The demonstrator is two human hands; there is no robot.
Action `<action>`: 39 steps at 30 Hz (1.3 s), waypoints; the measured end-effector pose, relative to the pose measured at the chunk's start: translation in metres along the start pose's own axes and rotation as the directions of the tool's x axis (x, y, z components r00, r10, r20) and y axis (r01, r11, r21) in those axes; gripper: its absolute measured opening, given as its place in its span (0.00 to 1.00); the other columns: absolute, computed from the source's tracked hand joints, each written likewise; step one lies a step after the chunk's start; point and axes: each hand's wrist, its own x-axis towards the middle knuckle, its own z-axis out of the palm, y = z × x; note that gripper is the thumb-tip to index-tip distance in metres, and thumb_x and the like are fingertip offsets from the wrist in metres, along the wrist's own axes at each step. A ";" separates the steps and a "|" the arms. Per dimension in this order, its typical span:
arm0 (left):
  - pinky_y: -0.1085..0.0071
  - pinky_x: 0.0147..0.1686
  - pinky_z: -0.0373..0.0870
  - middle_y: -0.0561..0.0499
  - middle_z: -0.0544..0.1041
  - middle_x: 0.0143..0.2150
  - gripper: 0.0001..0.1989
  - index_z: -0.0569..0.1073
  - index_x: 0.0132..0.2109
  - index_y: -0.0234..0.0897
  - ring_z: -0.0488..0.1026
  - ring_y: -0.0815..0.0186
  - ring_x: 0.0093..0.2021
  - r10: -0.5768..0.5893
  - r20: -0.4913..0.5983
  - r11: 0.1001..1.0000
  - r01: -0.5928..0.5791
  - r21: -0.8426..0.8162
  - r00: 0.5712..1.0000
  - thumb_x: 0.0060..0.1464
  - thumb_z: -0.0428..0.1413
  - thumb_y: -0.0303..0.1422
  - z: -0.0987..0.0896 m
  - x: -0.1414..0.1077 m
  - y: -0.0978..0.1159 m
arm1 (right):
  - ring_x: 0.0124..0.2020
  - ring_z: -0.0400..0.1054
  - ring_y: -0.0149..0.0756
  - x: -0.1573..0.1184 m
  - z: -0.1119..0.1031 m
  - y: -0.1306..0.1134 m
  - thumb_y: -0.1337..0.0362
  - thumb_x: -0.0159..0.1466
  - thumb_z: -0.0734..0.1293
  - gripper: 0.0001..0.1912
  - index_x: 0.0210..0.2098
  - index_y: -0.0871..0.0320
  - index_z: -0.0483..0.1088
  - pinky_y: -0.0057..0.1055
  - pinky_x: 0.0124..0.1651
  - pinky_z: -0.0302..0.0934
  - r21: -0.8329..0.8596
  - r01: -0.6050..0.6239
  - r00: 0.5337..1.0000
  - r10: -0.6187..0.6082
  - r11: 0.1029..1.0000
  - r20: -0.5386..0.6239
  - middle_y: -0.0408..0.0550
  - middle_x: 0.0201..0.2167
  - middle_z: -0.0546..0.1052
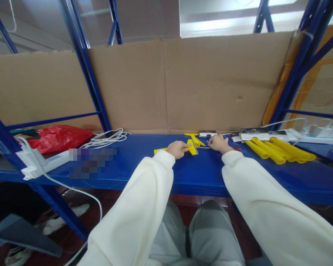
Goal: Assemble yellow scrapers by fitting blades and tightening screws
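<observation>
We find the yellow scraper (192, 149) over the blue shelf (138, 162), the left hand (178, 149) with fingers closed round it. Near it, the right hand (219, 143) has bent fingers; whether they pinch anything, we cannot tell. We judge the step as steadying the scraper; the next move calls for a firm left hold.

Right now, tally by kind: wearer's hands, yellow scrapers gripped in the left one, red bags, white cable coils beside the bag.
Left hand and right hand: 2
Gripped yellow scraper: 1
Red bag: 1
White cable coil: 1
Total: 5
</observation>
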 end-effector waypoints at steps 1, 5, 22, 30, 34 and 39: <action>0.68 0.52 0.69 0.46 0.78 0.54 0.20 0.73 0.60 0.45 0.74 0.57 0.54 0.005 0.003 1.000 -0.005 0.002 1.000 0.61 0.54 0.31 0.000 0.000 0.000 | 0.58 0.59 0.54 0.000 0.000 -0.001 0.66 0.59 0.64 0.11 0.34 0.55 0.80 0.55 0.56 0.54 0.021 -0.036 0.999 0.036 0.999 0.008 0.57 0.47 0.75; 0.70 0.50 0.69 0.47 0.79 0.52 0.20 0.74 0.59 0.45 0.75 0.58 0.53 0.026 -0.004 1.000 -0.026 0.004 1.000 0.60 0.55 0.32 0.001 0.001 -0.001 | 0.58 0.60 0.55 0.005 0.002 -0.001 0.66 0.56 0.68 0.07 0.33 0.56 0.79 0.53 0.56 0.55 0.101 -0.172 0.984 0.166 0.980 0.067 0.58 0.47 0.75; 0.72 0.48 0.69 0.49 0.80 0.49 0.18 0.76 0.56 0.45 0.76 0.61 0.51 0.084 0.013 0.996 -0.084 0.002 0.996 0.59 0.56 0.31 0.004 0.004 -0.003 | 0.41 0.68 0.38 0.007 0.013 -0.027 0.66 0.57 0.64 0.04 0.26 0.57 0.70 0.35 0.50 0.61 0.508 0.431 0.901 -0.322 0.746 -0.292 0.48 0.34 0.75; 0.71 0.48 0.69 0.49 0.80 0.49 0.18 0.77 0.56 0.45 0.76 0.60 0.50 0.095 -0.002 0.995 -0.095 -0.013 0.995 0.59 0.56 0.30 0.004 0.003 -0.003 | 0.43 0.66 0.39 0.003 0.019 -0.035 0.68 0.57 0.64 0.05 0.25 0.56 0.70 0.37 0.53 0.57 0.381 0.525 0.849 -0.440 0.761 -0.292 0.49 0.34 0.73; 0.72 0.47 0.69 0.50 0.80 0.47 0.18 0.77 0.55 0.47 0.77 0.62 0.48 0.122 -0.014 0.992 -0.122 0.006 0.992 0.58 0.57 0.30 0.005 0.004 -0.003 | 0.43 0.66 0.40 0.005 0.022 -0.035 0.69 0.58 0.63 0.06 0.27 0.56 0.70 0.39 0.52 0.58 0.335 0.557 0.826 -0.465 0.760 -0.318 0.49 0.35 0.73; 0.72 0.47 0.69 0.49 0.80 0.48 0.18 0.77 0.55 0.46 0.76 0.62 0.48 0.119 -0.017 0.993 -0.120 -0.013 0.993 0.58 0.57 0.30 0.004 0.003 -0.002 | 0.44 0.65 0.42 0.005 0.023 -0.037 0.69 0.59 0.63 0.06 0.28 0.56 0.71 0.40 0.51 0.59 0.280 0.531 0.840 -0.452 0.800 -0.302 0.50 0.37 0.73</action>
